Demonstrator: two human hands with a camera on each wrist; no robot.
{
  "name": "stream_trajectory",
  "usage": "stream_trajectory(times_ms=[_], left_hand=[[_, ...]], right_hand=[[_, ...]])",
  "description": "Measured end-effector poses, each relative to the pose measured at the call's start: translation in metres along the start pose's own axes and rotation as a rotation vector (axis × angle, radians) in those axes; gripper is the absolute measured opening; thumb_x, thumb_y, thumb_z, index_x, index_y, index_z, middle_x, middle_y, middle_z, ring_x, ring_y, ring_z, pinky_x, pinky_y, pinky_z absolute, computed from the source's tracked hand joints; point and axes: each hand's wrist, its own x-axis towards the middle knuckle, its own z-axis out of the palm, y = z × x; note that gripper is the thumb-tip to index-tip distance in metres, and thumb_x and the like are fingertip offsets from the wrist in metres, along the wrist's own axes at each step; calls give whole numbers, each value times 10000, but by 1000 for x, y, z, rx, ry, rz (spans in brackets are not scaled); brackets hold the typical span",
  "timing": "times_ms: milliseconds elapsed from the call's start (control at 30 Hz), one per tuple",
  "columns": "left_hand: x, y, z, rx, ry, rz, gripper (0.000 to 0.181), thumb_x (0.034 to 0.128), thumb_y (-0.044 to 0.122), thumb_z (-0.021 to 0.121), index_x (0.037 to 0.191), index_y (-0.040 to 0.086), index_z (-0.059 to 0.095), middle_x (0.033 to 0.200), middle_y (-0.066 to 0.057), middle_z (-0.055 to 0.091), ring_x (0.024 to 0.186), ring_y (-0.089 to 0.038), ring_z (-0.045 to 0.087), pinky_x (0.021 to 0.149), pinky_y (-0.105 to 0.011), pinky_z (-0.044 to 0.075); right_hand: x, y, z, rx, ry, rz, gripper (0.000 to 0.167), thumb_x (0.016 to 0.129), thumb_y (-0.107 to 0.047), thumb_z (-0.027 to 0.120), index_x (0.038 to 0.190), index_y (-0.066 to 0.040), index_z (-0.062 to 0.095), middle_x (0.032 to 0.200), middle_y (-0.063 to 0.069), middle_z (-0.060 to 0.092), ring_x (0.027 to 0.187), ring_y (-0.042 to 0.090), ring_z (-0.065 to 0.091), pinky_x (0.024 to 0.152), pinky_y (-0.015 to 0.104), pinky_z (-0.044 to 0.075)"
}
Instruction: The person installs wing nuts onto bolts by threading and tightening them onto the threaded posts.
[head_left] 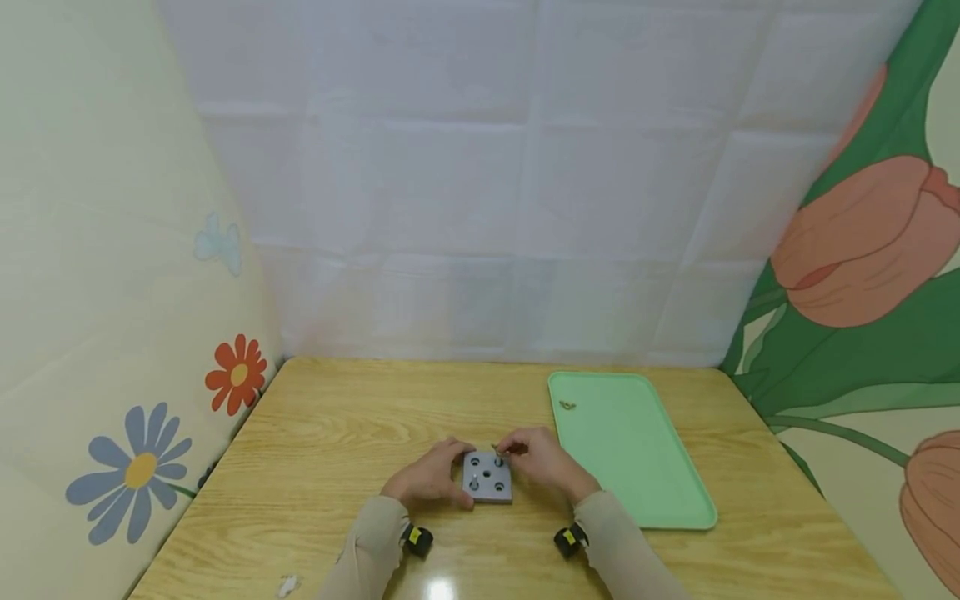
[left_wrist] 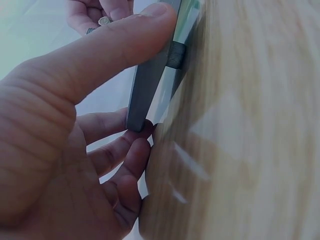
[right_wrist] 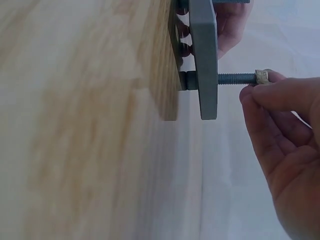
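A square grey metal plate (head_left: 489, 490) with several holes lies in front of me, two bolts standing up through it. My left hand (head_left: 429, 479) grips its left side, thumb (left_wrist: 125, 42) at the near edge and fingers at the far one. My right hand (head_left: 545, 461) pinches a small brass-coloured nut, apparently a wing nut (right_wrist: 261, 76), at the tip of the far-right threaded bolt (right_wrist: 236, 78). Bare thread shows between nut and plate in the right wrist view. The other bolt (head_left: 474, 482), near the plate's left side, carries no visible nut.
A light green tray (head_left: 630, 450) lies to the right of the plate. One brass wing nut (head_left: 567, 405) sits near its far left corner. A small whitish scrap (head_left: 288, 586) is on the wooden table (head_left: 360, 408) at the near left. Cloth hangs behind and on both sides.
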Motion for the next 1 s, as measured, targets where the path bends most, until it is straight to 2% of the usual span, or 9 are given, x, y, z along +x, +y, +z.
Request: stream_trajectory(times_ms=[167, 367, 500, 600, 800, 1000], left_hand=[[0, 1, -1, 5, 1, 1, 831, 671, 383, 845, 1359, 109, 465, 1237, 1, 474, 1163, -207, 435, 996, -436, 353], [0, 0, 0, 13, -1, -7, 829, 673, 379, 844, 1360, 112, 465, 1246, 1, 473, 1168, -203, 435, 998, -432, 352], [1, 0, 0, 18, 0, -7, 826, 673, 384, 844, 1358, 117, 468, 1244, 4, 475, 1162, -198, 438, 987, -431, 360], [0, 0, 0, 17, 1, -6, 829, 675, 387, 841, 1363, 118, 464, 1251, 4, 474, 1167, -199, 435, 987, -434, 360], [-1, -1, -1, -2, 1, -11, 826, 680, 377, 842, 1367, 120, 462, 1249, 16, 475, 1170, -194, 431, 993, -433, 356], [-1, 0, -1, -2, -1, -4, 818, 683, 374, 842, 1364, 122, 464, 1241, 15, 476, 1160, -193, 436, 983, -430, 364]], right_hand=[[1, -1, -2, -26, -21, 4, 158, 866, -15, 648, 968, -113, 719, 978, -47, 681, 897, 99, 611, 794, 304, 497], [2, -1, -2, -63, -14, -22, 138, 843, -17, 676, 924, -123, 711, 929, -73, 649, 838, 77, 591, 733, 262, 491], [3, -1, -1, -91, 3, -70, 123, 828, -29, 696, 866, -146, 695, 1066, 0, 645, 890, 122, 612, 738, 254, 500], [4, -3, -1, -95, 8, -69, 118, 831, -46, 691, 838, -163, 686, 1156, 28, 636, 943, 152, 616, 757, 261, 501], [6, -6, 0, -104, 21, -72, 102, 825, -98, 726, 825, -191, 686, 874, -91, 634, 789, 60, 584, 700, 248, 490], [7, -6, 1, -124, 12, -61, 102, 827, -115, 731, 826, -205, 683, 835, -131, 593, 754, 32, 547, 664, 233, 470]])
